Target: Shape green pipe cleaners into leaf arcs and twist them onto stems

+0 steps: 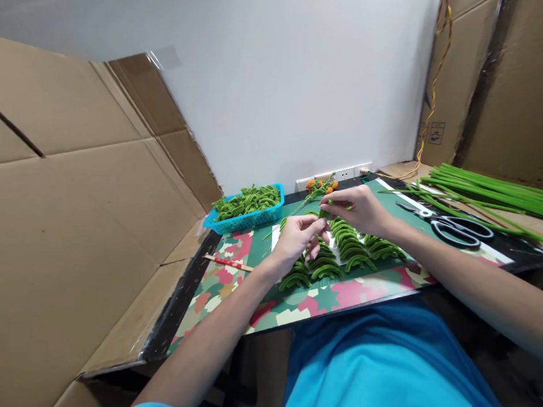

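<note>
On the head-camera feed I read the left hand and the right hand close together just below and right of the frame's centre, the fingertips of both pinched on a small, fuzzy green piece. Around and below them, I count 4 rows of curved, fuzzy green strips. I locate a blue perforated plastic basket of green strips left of centre, and black-handled metal scissors beside long green stems at right.
</note>
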`<state>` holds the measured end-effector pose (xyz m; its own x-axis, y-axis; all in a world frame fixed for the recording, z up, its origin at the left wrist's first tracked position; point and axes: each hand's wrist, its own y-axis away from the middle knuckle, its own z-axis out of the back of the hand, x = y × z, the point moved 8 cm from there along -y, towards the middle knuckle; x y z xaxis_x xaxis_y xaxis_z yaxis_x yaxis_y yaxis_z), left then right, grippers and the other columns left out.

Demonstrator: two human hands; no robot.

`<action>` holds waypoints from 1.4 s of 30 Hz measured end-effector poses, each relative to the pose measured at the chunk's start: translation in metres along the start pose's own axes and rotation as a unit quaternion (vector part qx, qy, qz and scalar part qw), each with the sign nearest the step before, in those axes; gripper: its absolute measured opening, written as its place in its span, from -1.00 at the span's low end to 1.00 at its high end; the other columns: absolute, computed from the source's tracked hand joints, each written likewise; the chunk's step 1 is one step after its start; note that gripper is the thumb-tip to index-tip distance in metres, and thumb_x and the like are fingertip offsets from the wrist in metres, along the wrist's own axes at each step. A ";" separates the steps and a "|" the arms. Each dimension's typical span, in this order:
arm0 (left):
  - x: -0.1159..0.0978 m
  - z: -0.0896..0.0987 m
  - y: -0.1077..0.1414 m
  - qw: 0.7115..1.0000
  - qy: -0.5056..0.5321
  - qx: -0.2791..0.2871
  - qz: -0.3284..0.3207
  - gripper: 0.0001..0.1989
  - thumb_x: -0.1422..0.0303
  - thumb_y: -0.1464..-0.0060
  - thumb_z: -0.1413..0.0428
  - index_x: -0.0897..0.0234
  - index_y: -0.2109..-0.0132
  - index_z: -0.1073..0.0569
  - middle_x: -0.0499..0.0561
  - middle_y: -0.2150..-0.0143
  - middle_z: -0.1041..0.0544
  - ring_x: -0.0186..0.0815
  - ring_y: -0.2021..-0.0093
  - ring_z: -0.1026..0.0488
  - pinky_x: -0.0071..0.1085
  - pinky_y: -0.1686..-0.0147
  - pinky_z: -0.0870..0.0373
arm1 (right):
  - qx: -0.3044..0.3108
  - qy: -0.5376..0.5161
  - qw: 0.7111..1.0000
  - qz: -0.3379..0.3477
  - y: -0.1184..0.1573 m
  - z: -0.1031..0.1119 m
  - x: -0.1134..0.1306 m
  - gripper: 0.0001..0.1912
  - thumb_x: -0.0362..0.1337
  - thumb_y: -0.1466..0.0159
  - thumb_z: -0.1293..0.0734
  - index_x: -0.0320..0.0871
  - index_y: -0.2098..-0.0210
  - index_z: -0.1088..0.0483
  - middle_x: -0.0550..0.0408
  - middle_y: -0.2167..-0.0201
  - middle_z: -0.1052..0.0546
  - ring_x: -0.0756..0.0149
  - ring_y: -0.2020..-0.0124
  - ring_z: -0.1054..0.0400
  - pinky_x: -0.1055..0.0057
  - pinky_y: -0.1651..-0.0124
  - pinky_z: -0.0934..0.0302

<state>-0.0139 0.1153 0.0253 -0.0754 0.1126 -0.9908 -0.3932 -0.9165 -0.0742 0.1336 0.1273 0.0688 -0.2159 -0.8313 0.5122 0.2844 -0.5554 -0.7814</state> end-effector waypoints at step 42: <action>-0.009 0.013 -0.002 0.990 -0.108 -0.060 -0.068 -0.55 0.01 -0.03 -0.35 0.35 0.46 -0.54 -0.13 0.67 -0.36 -0.50 0.72 -0.18 -0.53 0.72 -0.02 | 0.021 0.140 0.983 0.114 0.016 -0.018 0.005 -0.77 -0.32 -0.46 -0.30 -0.07 0.06 -0.62 0.05 0.27 -0.72 0.34 0.47 -0.50 0.47 0.34 -0.33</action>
<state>-0.0245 0.1210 0.0354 -0.2288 0.3056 -0.9243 -0.3020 -0.9249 -0.2311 0.1208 0.1145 0.0523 -0.3886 -0.8988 0.2030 0.3919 -0.3606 -0.8464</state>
